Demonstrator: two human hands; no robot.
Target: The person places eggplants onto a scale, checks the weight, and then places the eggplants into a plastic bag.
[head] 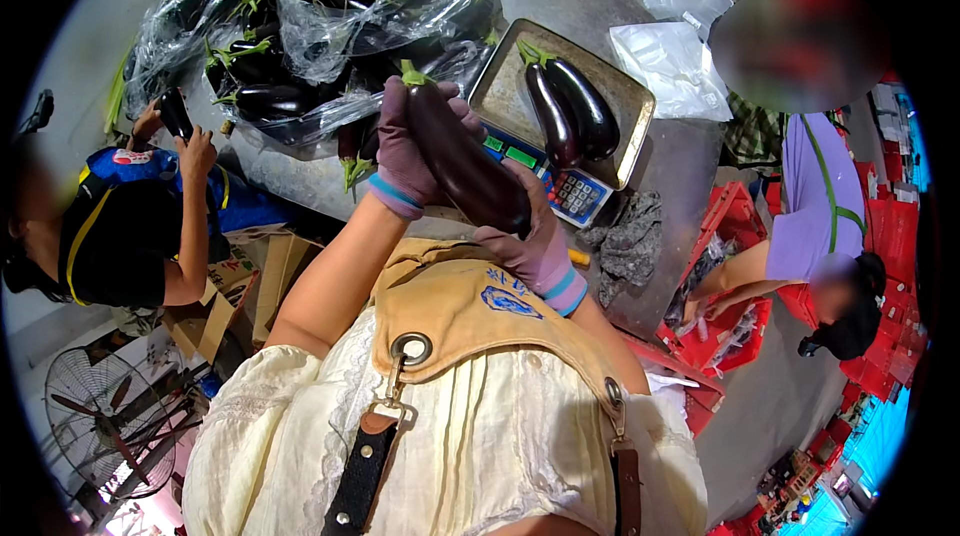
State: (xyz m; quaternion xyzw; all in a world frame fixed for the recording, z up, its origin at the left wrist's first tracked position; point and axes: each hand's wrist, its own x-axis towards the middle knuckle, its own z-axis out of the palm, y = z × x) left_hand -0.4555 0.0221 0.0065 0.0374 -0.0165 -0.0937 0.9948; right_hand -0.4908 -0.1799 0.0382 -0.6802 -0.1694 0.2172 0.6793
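A large dark purple eggplant [469, 157] lies between my two gloved hands, its green stem pointing up and away. My left hand [409, 138] grips it near the stem end, and my right hand [529, 236] holds its rounded lower end. Just beyond my right hand stands a digital weighing scale with a metal tray [499, 89]. Two eggplants [574, 112] rest side by side on that tray. The scale's keypad [574, 194] and lit displays face me, partly covered by the held eggplant and my right hand. Many eggplants [270, 100] lie in clear plastic [322, 33] at the upper left.
White plastic bags [667, 67] lie right of the scale, a crumpled grey cloth [634, 243] below it. A co-worker at left holds an eggplant [175, 114]. Another person at right reaches into a red crate [750, 333]. Cardboard boxes [217, 314] and a fan [109, 423] stand lower left.
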